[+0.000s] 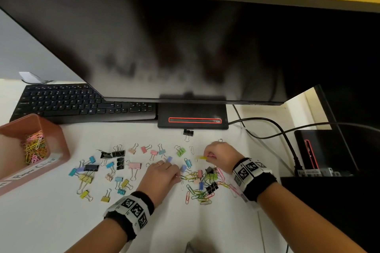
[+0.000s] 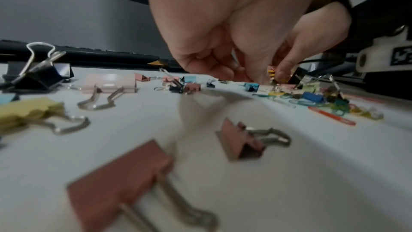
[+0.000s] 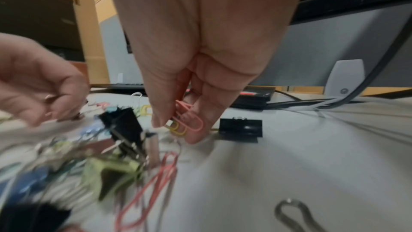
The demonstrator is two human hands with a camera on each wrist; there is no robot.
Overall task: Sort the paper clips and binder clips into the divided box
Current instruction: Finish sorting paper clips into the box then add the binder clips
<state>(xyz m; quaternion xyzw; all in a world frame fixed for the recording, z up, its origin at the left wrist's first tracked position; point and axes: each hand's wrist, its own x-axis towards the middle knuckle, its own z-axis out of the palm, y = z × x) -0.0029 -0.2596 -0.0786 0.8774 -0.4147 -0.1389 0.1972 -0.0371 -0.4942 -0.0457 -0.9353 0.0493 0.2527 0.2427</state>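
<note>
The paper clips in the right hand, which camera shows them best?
The right wrist view: pink and yellow paper clips sit pinched in the right hand, close up. The head view shows small colour specks; the left wrist view, a distant glimpse.

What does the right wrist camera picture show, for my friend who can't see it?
The right hand pinches pink and yellow paper clips just above a white table. A black binder clip sits behind, more blurry clips lie lower left.

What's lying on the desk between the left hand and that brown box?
In the head view, scattered binder clips, coloured and black, cover the desk between the left hand and the brown box.
</note>
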